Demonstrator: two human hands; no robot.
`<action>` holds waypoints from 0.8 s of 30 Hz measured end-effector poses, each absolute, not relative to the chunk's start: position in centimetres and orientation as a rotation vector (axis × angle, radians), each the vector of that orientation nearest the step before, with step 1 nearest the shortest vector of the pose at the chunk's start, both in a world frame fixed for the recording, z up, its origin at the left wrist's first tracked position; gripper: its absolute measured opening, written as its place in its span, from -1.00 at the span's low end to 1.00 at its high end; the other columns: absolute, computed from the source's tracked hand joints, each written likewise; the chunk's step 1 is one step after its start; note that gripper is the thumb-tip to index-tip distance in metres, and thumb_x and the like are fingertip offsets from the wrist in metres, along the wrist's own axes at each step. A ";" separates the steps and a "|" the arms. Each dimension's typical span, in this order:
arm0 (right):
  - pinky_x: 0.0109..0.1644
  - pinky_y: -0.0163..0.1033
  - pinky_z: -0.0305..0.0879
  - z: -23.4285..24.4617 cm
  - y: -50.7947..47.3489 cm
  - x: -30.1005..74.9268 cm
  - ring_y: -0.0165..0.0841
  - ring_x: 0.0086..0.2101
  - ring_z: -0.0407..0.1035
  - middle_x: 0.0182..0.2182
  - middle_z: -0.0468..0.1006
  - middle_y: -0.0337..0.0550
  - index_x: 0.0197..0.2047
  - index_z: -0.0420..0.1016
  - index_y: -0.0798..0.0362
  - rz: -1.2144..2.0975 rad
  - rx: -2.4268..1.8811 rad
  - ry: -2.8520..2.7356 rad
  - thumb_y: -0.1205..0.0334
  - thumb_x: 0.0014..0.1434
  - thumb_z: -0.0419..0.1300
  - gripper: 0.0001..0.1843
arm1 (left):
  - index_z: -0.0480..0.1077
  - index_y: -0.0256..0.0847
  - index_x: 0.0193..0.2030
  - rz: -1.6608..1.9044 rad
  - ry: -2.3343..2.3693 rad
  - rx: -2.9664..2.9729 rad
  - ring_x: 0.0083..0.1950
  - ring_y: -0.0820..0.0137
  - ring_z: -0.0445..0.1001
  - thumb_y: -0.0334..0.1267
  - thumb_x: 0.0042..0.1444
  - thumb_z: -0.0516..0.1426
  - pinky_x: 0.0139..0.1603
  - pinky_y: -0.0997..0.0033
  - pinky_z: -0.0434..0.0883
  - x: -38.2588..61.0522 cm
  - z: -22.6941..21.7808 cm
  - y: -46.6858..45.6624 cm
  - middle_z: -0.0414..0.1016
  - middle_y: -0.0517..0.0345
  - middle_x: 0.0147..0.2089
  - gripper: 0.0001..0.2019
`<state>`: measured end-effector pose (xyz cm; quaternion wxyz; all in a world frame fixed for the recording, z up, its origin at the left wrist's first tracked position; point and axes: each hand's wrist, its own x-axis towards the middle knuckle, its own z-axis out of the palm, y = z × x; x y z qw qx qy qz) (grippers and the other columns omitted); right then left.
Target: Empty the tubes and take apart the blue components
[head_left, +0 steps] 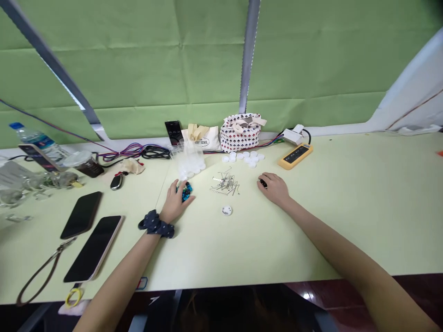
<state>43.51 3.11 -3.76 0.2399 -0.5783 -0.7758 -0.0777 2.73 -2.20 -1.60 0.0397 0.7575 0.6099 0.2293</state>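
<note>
I've got the left hand (175,203) pinching a blue piece (186,191), the right hand (273,188) closed on a small black piece (263,183), and metal pins (224,183) between them.

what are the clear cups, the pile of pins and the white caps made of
The clear cups look like thin plastic, see-through and glossy. The pile of pins looks like bare metal, grey with a shine; which metal is unclear. The white caps look like matte moulded plastic.
</note>
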 end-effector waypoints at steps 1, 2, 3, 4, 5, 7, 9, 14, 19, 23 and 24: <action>0.00 -0.02 0.21 -3.8 3.1 43.6 -0.13 -0.06 0.33 -0.06 0.49 0.03 -0.12 0.50 0.02 -0.210 -1.580 -2.128 0.09 0.23 -0.02 -0.67 | 0.06 -0.17 0.28 0.716 1.858 2.320 0.33 0.01 0.02 0.09 0.13 0.04 0.27 -0.04 0.07 3.2 -1.6 -1.8 -0.04 -0.22 0.32 -0.36; 0.02 0.01 0.19 -3.7 3.1 43.7 -0.11 -0.05 0.32 -0.05 0.48 0.03 -0.11 0.49 0.02 -0.219 -1.578 -2.128 0.08 0.22 -0.01 -0.66 | 0.07 -0.17 0.27 0.734 1.859 2.316 0.32 0.01 0.03 0.08 0.13 0.05 0.27 -0.03 0.08 3.6 -1.6 -1.5 -0.02 -0.22 0.30 -0.37; 0.06 0.05 0.15 -3.5 2.9 43.7 -0.09 -0.02 0.30 -0.02 0.46 0.04 -0.08 0.48 0.02 -0.244 -1.577 -2.116 0.07 0.22 -0.01 -0.65 | 0.08 -0.17 0.27 0.750 1.852 2.313 0.31 0.02 0.05 0.07 0.14 0.05 0.27 -0.02 0.08 3.9 -1.7 -1.2 0.01 -0.21 0.28 -0.38; 0.11 0.11 0.08 -3.2 2.8 43.5 -0.06 0.02 0.26 0.02 0.44 0.04 -0.04 0.46 0.03 -0.280 -1.574 -2.093 0.05 0.22 0.00 -0.64 | 0.09 -0.17 0.26 0.772 1.844 2.306 0.30 0.03 0.07 0.06 0.14 0.05 0.28 -0.01 0.07 4.2 -1.7 -1.1 0.04 -0.19 0.26 -0.39; 0.15 0.17 0.00 -2.8 2.6 43.2 -0.03 0.07 0.20 0.06 0.40 0.04 -0.01 0.44 0.03 -0.316 -1.567 -2.058 0.04 0.22 0.01 -0.62 | 0.08 -0.17 0.26 0.794 1.830 2.299 0.29 0.05 0.09 0.05 0.13 0.06 0.28 0.01 0.07 4.3 -1.7 -1.0 0.06 -0.18 0.24 -0.39; 0.20 0.21 -0.13 -1.6 2.3 41.7 -0.01 0.14 0.11 0.11 0.35 0.04 0.05 0.39 0.04 -0.329 -1.524 -2.002 0.04 0.23 0.00 -0.59 | 0.04 -0.16 0.27 0.846 1.785 2.279 0.29 0.08 0.09 0.05 0.11 0.09 0.29 0.04 0.08 4.2 -1.8 -1.0 0.06 -0.16 0.24 -0.36; 0.20 0.14 -0.05 -0.2 2.3 39.0 -0.08 0.11 0.16 0.07 0.38 0.05 0.08 0.36 0.06 -0.190 -1.416 -2.044 0.09 0.26 -0.04 -0.59 | -0.03 -0.16 0.30 0.897 1.733 2.245 0.31 0.09 0.07 0.04 0.07 0.14 0.29 0.09 0.10 3.7 -1.9 -1.1 -0.01 -0.15 0.27 -0.27; 0.00 -0.10 0.26 1.8 3.5 28.7 -0.28 -0.20 0.41 0.05 0.39 -0.10 0.14 0.31 -0.05 0.309 -0.992 -2.422 0.16 0.22 0.03 -0.59 | -0.09 -0.20 0.29 0.950 1.684 2.173 0.36 0.08 -0.03 0.00 -0.05 0.25 0.32 0.09 0.07 2.0 -1.9 -1.5 -0.09 -0.16 0.29 -0.14; 0.15 0.00 0.06 1.2 4.7 21.8 -0.19 -0.12 0.39 0.06 0.36 -0.14 0.10 0.36 -0.21 0.274 -1.029 -2.559 0.07 0.17 0.11 -0.59 | 0.06 -0.16 0.21 0.928 1.566 2.240 0.24 0.14 0.16 -0.04 -0.17 0.32 0.26 0.11 0.17 0.1 -1.0 -2.0 0.10 -0.07 0.15 -0.17; 0.04 -0.04 0.15 1.2 5.1 21.8 -0.25 -0.17 0.40 -0.04 0.42 -0.08 -0.01 0.46 -0.12 0.262 -1.029 -2.502 0.13 0.21 0.05 -0.70 | 0.17 -0.13 0.13 0.935 1.562 2.233 0.16 0.17 0.22 -0.03 -0.23 0.35 0.19 0.12 0.23 -0.6 -0.3 -2.0 0.14 -0.02 0.05 -0.23; -0.01 -0.08 0.18 1.4 5.0 22.5 -0.29 -0.20 0.40 -0.07 0.44 -0.08 -0.05 0.48 -0.10 0.259 -1.026 -2.446 0.16 0.23 0.02 -0.71 | 0.20 -0.12 0.11 0.939 1.565 2.242 0.14 0.17 0.22 -0.04 -0.23 0.35 0.18 0.12 0.24 -0.7 -0.2 -2.0 0.14 0.00 0.03 -0.26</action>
